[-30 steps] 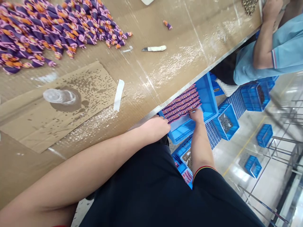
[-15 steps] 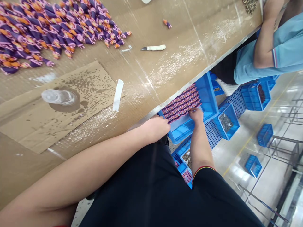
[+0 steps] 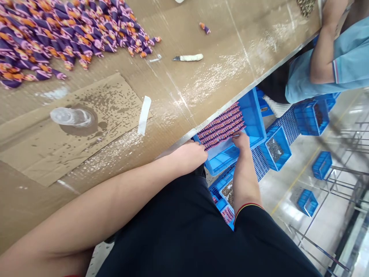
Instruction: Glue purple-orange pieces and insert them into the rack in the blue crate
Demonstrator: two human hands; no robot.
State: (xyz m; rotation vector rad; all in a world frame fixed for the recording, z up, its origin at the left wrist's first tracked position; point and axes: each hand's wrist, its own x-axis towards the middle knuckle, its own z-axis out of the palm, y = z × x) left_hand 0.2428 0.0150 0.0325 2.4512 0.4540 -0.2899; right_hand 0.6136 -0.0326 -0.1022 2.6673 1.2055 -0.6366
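Observation:
A blue crate [image 3: 253,117] sits against the table edge in front of me. Inside it, small purple, pink and orange painted pieces [image 3: 221,127] lie in tight rows on a pale sheet. My left hand [image 3: 190,157] is closed at the crate's near left corner, beside the end of the rows; its fingertips are hidden. My right hand [image 3: 241,141] reaches into the crate at the lower right end of the nearest row, fingers bent together. Whatever either hand grips is too small or covered to make out.
On the table lie a heap of similar loose pieces [image 3: 72,34], one single piece [image 3: 205,28], a knife [image 3: 188,57], white tape [image 3: 144,115] and a clear plastic cup [image 3: 72,117] on wet cardboard [image 3: 37,161]. A co-worker in a blue shirt [image 3: 346,57] sits at right, near more crates [image 3: 278,148].
My right hand has shifted slightly right and down, a little away from the nearest row. My left hand stays in place. The rows look the same.

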